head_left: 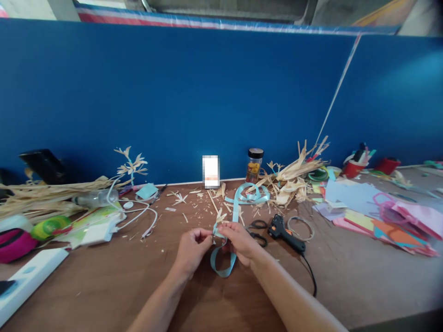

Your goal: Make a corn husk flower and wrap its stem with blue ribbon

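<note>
As I see it from beside the table (138,286), nearest come two bare hands over the brown top.

Right hand (240,240): thumb and fingers pinched on the base of a small pale husk flower (220,216), its petals upright above the fingertips, light blue ribbon (223,273) at its stem.

Left hand (194,249): fingers curled, thumb and forefinger brought together just beside that stem; I cannot tell whether they grip it.

Ribbon: one loop hanging below the hands, then a length passing behind the right hand to a loose coil.

White power strip (32,276): near left edge.

Black glue gun (286,235): right of the hands, lying on its side, cord trailing; dark-handled scissors (259,228) just beside it to the left.

Coloured papers (353,198): spread at far right.

Second husk flower stem (133,163): standing at left, by the wall.

Lidded jar (254,166): yellow contents, upright; husk bundle (297,170) to its right.

Blue partition (173,101): behind everything on the table.
</note>
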### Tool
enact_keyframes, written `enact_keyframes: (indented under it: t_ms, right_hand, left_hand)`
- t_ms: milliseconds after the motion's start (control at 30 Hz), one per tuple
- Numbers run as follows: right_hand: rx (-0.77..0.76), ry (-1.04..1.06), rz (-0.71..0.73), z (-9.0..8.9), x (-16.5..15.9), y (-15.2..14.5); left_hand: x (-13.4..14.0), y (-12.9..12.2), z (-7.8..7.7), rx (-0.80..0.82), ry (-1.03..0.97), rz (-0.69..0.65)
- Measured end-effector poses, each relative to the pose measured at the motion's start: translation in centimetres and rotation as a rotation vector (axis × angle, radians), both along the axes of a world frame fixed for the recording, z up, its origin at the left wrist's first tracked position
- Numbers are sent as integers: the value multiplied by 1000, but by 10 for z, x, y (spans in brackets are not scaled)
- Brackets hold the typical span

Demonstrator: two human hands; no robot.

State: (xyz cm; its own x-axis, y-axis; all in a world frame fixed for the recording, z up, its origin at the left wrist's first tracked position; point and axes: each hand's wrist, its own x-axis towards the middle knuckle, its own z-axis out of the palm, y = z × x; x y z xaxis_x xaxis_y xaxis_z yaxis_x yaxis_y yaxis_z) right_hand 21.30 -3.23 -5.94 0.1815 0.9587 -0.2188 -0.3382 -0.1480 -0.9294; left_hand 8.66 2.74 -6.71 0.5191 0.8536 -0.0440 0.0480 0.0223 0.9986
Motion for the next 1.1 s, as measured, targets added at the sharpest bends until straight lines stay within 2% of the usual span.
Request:
enact_keyframes:
  t_ms: [300, 600, 767, 900, 1100]
  right_hand:
    - [9, 15, -8, 0, 1, 2]
    - [79, -175, -164, -11, 1, 9]
    - [97, -206, -187, -5, 1, 7]
    - [113, -178, -157, 0, 2, 5]
    - [131, -116, -37, -1, 7, 3]
  left_hand:
    - [3, -6, -2, 173, 76, 48]
    - [6, -11, 1, 251, 117, 54]
    - [5, -10, -1, 125, 67, 56]
    - [6, -9, -1, -72, -18, 64]
    - [2, -6, 4, -450, -173, -124]
